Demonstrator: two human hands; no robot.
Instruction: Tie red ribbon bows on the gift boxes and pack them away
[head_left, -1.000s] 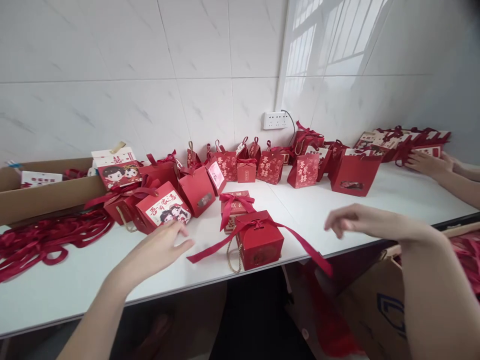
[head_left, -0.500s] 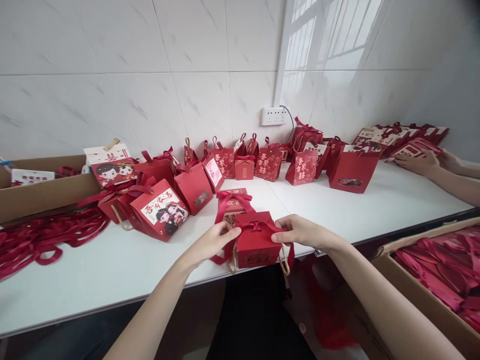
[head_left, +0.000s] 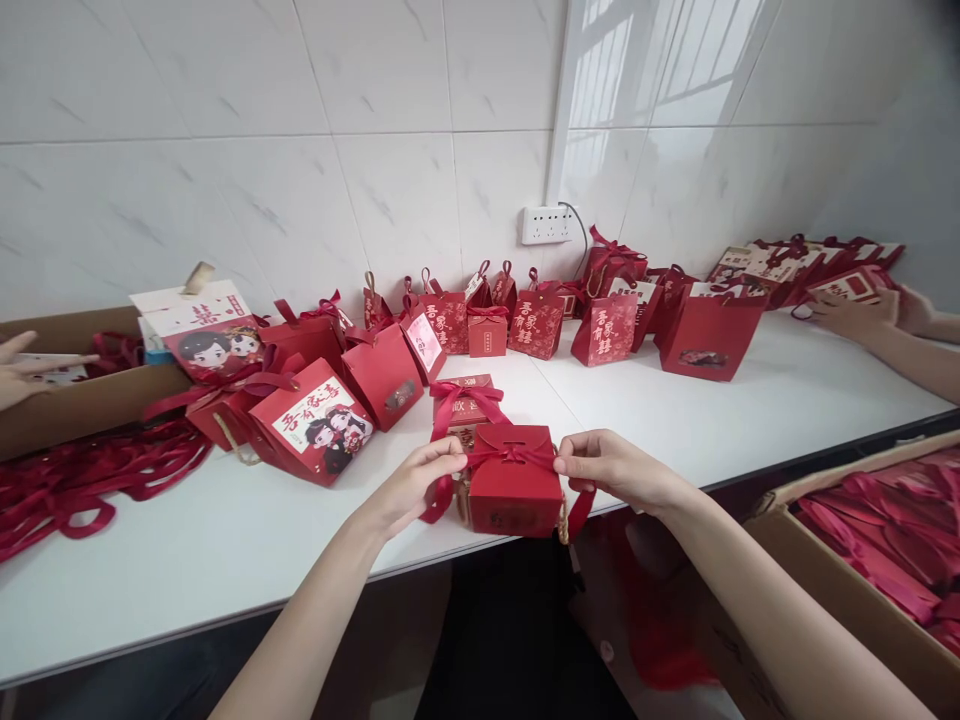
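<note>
A small red gift box (head_left: pixel 517 495) with gold cord handles sits at the table's front edge, before me. Across its lid runs a red ribbon (head_left: pixel 516 453), crossed at the middle slot. My left hand (head_left: pixel 427 475) pinches the ribbon's left side between thumb and fingers. On the other side my right hand (head_left: pixel 611 465) pinches the right end, whose tail hangs down past the box. Both hands are closed and slightly off the box's sides. Just behind stands another red box with a ribbon bow (head_left: pixel 466 395), partly hidden by the first.
Several finished-looking red gift boxes (head_left: pixel 607 330) line the wall. Loose red ribbons (head_left: pixel 97 490) lie at left beside a cardboard box (head_left: pixel 150 400), where another person's hand (head_left: pixel 37 370) reaches. At right, another person's hands (head_left: pixel 862 310) hold a red packet. A carton (head_left: pixel 832 540) of red ribboned pieces stands lower right.
My hands have moved slightly apart, drawing the ribbon outward across the lid. Another person's hand has appeared at the far left.
</note>
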